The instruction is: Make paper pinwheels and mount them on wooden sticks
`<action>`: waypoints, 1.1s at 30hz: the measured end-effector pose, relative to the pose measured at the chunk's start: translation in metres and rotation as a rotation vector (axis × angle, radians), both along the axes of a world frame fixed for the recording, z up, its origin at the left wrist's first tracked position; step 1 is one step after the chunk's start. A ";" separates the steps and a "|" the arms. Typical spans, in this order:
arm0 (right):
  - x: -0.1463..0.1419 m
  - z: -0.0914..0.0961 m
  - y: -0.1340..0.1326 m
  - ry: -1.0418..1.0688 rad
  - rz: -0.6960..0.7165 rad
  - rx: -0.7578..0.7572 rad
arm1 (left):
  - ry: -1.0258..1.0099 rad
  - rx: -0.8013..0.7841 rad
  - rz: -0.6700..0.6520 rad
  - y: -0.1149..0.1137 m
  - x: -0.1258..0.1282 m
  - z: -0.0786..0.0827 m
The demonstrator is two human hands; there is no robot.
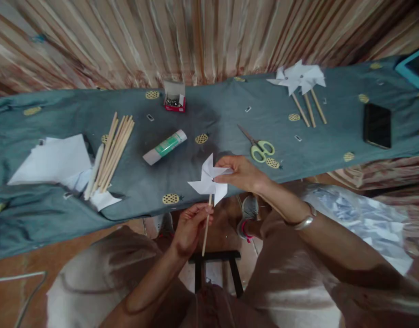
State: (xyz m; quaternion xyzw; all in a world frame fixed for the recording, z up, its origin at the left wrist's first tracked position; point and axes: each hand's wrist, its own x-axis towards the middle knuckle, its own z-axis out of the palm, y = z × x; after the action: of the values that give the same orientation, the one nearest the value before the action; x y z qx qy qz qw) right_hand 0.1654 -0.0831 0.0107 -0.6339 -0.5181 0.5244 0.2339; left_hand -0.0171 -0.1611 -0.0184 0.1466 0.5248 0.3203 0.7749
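Observation:
A white paper pinwheel on a thin wooden stick is held upright at the table's front edge. My left hand pinches the stick just below the paper blades. My right hand has its fingers closed on the pinwheel's right side, by the small pin at its centre. Beyond my hands, a glue stick with a green label lies on the cloth. Green-handled scissors rest to the right, their blades pointing away from me.
Several wooden sticks and white paper sheets lie at the left. An opened red box of metal pins stands at the back. Several pinwheels lie back right, near a dark phone and a blue-framed device. A plastic bag sits below right.

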 end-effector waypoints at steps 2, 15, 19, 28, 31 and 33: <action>-0.001 0.002 0.006 -0.076 0.021 -0.014 | -0.016 0.017 -0.006 -0.001 0.000 0.002; -0.009 0.025 0.036 -0.448 0.318 0.010 | -0.130 0.081 -0.006 -0.004 0.004 0.006; -0.006 0.022 0.037 -0.395 0.326 -0.001 | -0.144 0.092 -0.003 -0.006 0.004 0.005; 0.000 0.007 0.040 -0.232 0.332 -0.038 | -0.112 0.063 0.005 -0.004 0.004 0.001; 0.002 0.003 0.043 -0.205 0.322 -0.044 | -0.102 0.062 0.006 -0.004 0.004 -0.001; 0.004 0.000 0.046 -0.196 0.319 -0.052 | -0.097 0.063 0.006 -0.004 0.003 -0.002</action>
State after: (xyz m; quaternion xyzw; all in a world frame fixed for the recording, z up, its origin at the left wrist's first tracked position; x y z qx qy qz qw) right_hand 0.1689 -0.0367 0.0109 -0.5977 -0.6184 0.5040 0.0798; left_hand -0.0137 -0.1646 -0.0205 0.1537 0.4767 0.3458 0.7934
